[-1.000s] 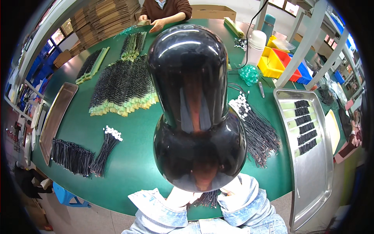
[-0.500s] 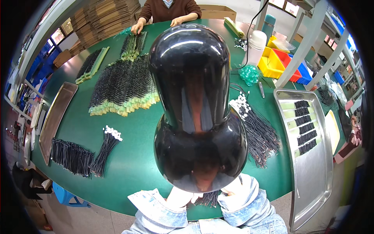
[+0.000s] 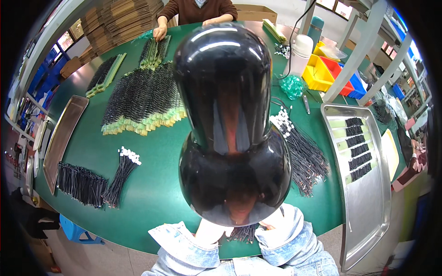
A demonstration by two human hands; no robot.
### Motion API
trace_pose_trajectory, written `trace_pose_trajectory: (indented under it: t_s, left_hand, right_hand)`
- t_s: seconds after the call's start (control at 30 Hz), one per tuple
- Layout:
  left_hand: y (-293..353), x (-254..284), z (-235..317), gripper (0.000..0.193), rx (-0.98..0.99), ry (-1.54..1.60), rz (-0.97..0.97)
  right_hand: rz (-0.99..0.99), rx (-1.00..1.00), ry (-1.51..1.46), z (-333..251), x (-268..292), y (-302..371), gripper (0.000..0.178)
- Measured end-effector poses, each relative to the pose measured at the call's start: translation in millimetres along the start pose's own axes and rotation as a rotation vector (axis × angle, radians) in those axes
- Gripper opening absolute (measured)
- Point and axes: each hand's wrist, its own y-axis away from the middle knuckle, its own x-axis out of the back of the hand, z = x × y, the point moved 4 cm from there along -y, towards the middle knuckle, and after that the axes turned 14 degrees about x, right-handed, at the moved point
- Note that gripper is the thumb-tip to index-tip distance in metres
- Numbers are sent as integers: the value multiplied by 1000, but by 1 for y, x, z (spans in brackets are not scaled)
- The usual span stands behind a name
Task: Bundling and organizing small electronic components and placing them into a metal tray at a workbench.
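Note:
A big glossy black rounded object (image 3: 230,129) hangs right below the camera and hides the middle of the green table (image 3: 156,193). Under its lower edge, my left hand (image 3: 209,231) and my right hand (image 3: 275,220) come out of denim sleeves at the table's near edge. A small bundle of thin black wires (image 3: 244,233) lies between them, touching or close to both hands. The fingers are hidden by the black object, so I cannot tell whether either hand grips the bundle.
Bunches of black wires with white ends (image 3: 119,177) (image 3: 304,154) and rows with green ends (image 3: 142,99) cover the table. Steel trays lie at the right (image 3: 368,211) and left (image 3: 62,133). Coloured bins (image 3: 322,76) stand far right. A co-worker (image 3: 198,9) sits opposite.
The co-worker's hands have spread apart on the far side of the table. My own hands and the bundle have hardly moved.

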Motion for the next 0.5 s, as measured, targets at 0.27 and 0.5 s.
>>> trace_pose_trajectory:
  t_s: [0.27, 0.5]
  left_hand:
    - [-2, 6, -1, 23, -53, 48, -98]
    - [-2, 17, -2, 19, -60, 79, -175]
  right_hand:
    - [-79, 39, 13, -6, -10, -9, 37]
    - [-121, 54, 2, -4, 5, 7, 38]
